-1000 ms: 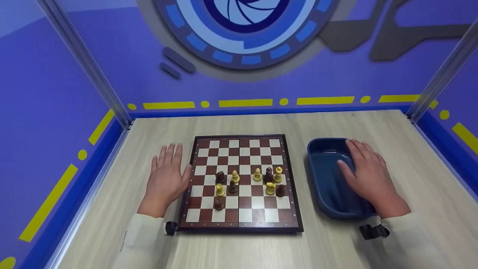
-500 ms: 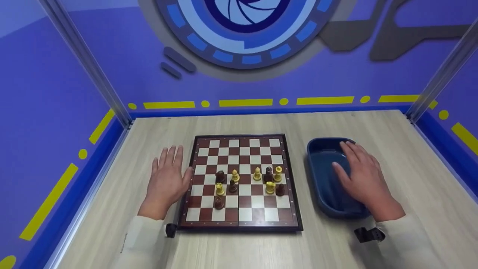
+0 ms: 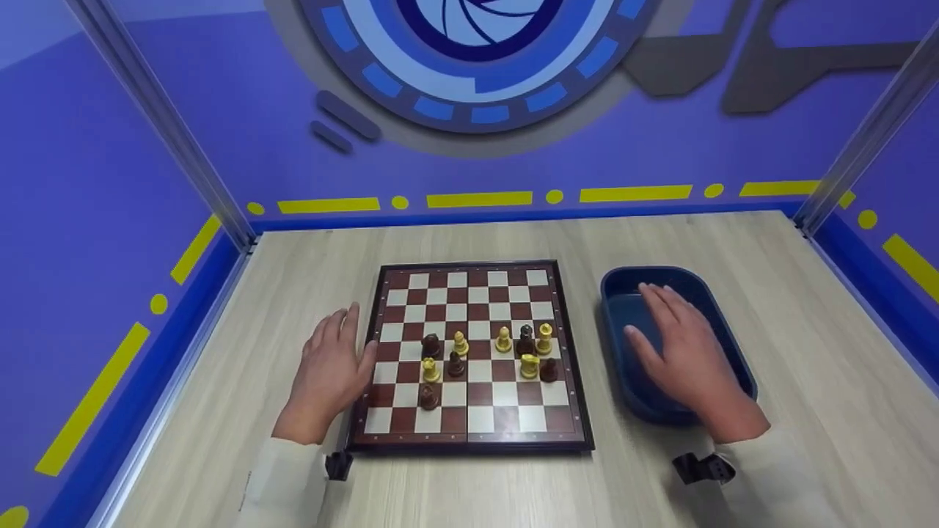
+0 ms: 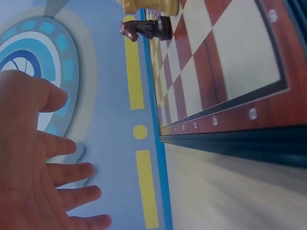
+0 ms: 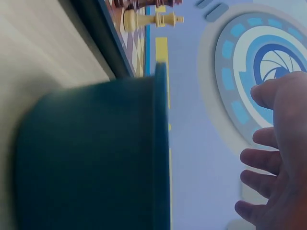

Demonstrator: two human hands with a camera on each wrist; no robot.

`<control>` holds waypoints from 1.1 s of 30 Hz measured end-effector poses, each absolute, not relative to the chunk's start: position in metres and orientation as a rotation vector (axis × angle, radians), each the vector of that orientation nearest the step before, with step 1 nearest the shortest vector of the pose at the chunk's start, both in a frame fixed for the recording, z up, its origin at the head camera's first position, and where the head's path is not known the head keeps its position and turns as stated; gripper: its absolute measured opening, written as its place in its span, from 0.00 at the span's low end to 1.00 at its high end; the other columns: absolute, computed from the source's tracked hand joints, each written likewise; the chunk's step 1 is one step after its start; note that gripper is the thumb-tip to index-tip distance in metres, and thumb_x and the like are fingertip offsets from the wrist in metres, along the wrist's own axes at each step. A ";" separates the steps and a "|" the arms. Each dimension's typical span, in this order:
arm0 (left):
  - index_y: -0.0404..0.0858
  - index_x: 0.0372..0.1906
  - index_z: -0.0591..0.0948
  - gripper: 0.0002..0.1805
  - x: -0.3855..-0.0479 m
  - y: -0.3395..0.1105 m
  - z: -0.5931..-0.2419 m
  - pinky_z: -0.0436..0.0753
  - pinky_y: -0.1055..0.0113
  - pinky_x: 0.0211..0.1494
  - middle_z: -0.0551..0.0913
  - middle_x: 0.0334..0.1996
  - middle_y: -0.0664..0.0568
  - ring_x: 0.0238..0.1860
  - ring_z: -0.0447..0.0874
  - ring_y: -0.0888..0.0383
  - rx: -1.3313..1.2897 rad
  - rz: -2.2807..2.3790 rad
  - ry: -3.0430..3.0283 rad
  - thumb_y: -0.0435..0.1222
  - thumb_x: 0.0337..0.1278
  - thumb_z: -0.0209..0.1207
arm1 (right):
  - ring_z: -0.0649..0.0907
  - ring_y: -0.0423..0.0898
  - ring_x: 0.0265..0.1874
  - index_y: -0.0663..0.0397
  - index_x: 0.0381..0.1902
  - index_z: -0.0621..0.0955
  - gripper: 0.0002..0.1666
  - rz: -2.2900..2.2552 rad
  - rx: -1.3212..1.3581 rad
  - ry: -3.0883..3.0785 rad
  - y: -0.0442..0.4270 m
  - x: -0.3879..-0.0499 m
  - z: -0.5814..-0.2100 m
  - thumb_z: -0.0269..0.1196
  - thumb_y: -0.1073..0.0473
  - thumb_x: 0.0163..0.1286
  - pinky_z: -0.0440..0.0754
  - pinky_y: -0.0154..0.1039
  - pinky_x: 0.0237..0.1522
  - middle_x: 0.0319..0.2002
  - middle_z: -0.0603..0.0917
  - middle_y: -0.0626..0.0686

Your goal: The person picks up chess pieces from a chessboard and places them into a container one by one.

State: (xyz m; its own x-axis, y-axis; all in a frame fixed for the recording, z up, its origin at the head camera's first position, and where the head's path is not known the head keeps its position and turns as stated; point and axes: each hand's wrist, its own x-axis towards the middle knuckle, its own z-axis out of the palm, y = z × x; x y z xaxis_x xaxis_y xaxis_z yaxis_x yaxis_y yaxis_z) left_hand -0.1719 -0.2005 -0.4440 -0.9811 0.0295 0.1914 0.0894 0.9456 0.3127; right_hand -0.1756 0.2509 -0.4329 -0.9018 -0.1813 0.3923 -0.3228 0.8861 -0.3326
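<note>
Chessboard point(image 3: 488, 297): nearly whole in the head view, part of its left edge masked; cropped in both wrist views.
Blue tray point(image 5: 96, 158): right of the chessboard; near outer wall filling the right wrist view, blurred; interior seen only in the head view, partly masked.
Right hand point(image 3: 686, 359): right of the chessboard, above the blue tray; fingers extended, nothing held, a gap to the rim in the right wrist view.
Left hand point(image 3: 330, 374): by the chessboard's left edge; fingers extended, nothing held; left wrist view shows it clear.
Chess pieces point(image 3: 529, 366): ten on the chessboard, pale and dark; several types indistinct.
</note>
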 end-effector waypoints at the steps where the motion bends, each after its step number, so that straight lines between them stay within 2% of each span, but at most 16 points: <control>1: 0.30 0.73 0.58 0.36 -0.171 -0.200 -0.445 0.63 0.40 0.69 0.64 0.68 0.32 0.70 0.59 0.36 -0.080 -0.482 -2.923 0.46 0.69 0.49 | 0.65 0.65 0.68 0.58 0.71 0.66 0.36 0.572 0.378 -2.691 0.249 -0.175 -0.434 0.60 0.51 0.70 0.60 0.64 0.67 0.68 0.68 0.64; 11: 0.28 0.72 0.60 0.34 -0.160 -0.202 -0.469 0.70 0.40 0.63 0.70 0.63 0.29 0.64 0.67 0.34 -0.013 -0.643 -2.924 0.43 0.68 0.51 | 0.69 0.64 0.65 0.61 0.69 0.68 0.36 0.669 0.421 -2.588 0.232 -0.168 -0.455 0.64 0.56 0.66 0.65 0.62 0.65 0.66 0.71 0.66; 22: 0.28 0.71 0.61 0.33 -0.152 -0.198 -0.485 0.71 0.40 0.62 0.73 0.60 0.29 0.62 0.70 0.34 0.002 -0.681 -2.944 0.42 0.68 0.51 | 0.71 0.63 0.64 0.59 0.67 0.70 0.35 0.725 0.392 -2.602 0.217 -0.162 -0.457 0.66 0.54 0.65 0.69 0.61 0.63 0.65 0.72 0.65; 33: 0.28 0.65 0.71 0.26 -0.155 -0.194 -0.491 0.75 0.40 0.54 0.80 0.52 0.31 0.53 0.78 0.34 0.022 -0.660 -2.973 0.39 0.67 0.50 | 0.75 0.61 0.61 0.55 0.65 0.74 0.33 0.782 0.356 -2.621 0.206 -0.160 -0.458 0.67 0.56 0.63 0.73 0.61 0.59 0.63 0.74 0.63</control>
State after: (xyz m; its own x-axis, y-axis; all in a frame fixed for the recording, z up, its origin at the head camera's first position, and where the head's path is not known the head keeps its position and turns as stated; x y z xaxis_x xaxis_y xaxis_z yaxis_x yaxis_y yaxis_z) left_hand -0.1555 -0.1944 -0.4908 -0.9952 -0.0350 0.0910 0.0068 0.9062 0.4229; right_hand -0.1598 0.2065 -0.4583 -0.8955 -0.1302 0.4257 -0.3422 0.8129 -0.4713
